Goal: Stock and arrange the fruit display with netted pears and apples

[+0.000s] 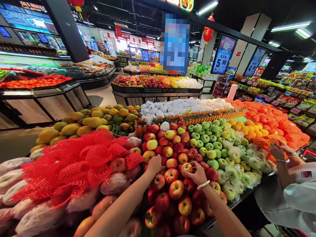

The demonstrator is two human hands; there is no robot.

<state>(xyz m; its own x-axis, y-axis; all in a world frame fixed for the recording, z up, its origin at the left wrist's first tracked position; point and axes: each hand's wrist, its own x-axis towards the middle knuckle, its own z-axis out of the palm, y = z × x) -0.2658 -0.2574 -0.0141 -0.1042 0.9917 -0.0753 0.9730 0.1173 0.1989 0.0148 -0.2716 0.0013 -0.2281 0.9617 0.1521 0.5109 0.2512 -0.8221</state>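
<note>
Loose red-and-yellow apples (176,189) lie piled in the middle of the fruit stand. My right hand (198,174), with a beaded bracelet at its wrist, has its fingers and thumb around an apple (187,167) on the heap. To its left, my left hand (155,165) rests among the apples with its fingers curled downward. Whatever those fingers hold, if anything, is hidden from me. Red foam netting (76,163) covers larger wrapped fruit left of my left forearm. Green apples (205,139) sit beyond my right hand.
Yellow mangoes (69,129), white-wrapped fruit (171,108) and orange-netted fruit (277,121) fill other parts of the stand. Bagged green apples (230,173) line its right edge. Another person in a pale top (302,196) stands close on the right, hands over the fruit.
</note>
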